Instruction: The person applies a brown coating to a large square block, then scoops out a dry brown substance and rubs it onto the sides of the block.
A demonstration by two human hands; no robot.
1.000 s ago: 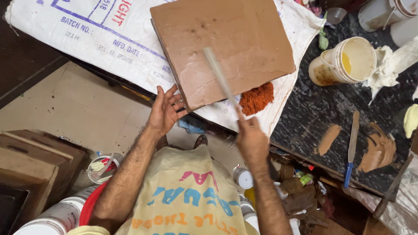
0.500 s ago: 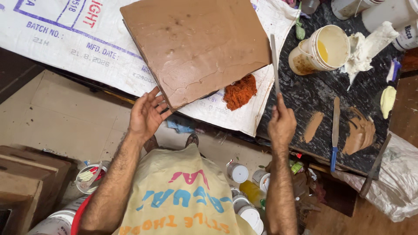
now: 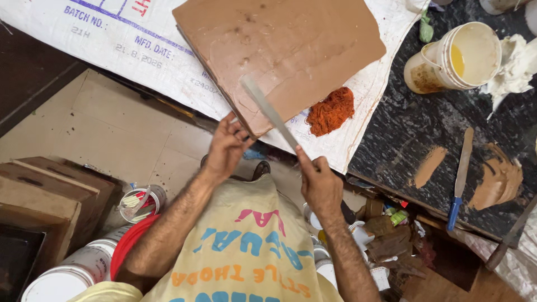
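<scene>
A brown board (image 3: 279, 50) coated with smooth paste lies on a white printed sack (image 3: 128, 50) spread over the bench. My left hand (image 3: 226, 148) grips the board's near corner. My right hand (image 3: 319, 182) holds a long flat metal blade (image 3: 268, 112) by its lower end. The blade slants up to the left, and its tip rests on the board's near edge. A clump of orange fibre (image 3: 331, 111) sits on the sack right beside the board.
On the dark stone slab (image 3: 403, 128) to the right lie brown paste smears (image 3: 498, 179), a blue-handled blade (image 3: 460, 176), a bucket of yellowish liquid (image 3: 456, 59) and a white rag (image 3: 514, 64). Paint tins (image 3: 140, 202), wooden boxes (image 3: 39, 196) and clutter stand on the floor below.
My right hand swung the blade from the slab side back left onto the board's near edge. My left hand went from spread open beside the board to gripping its corner.
</scene>
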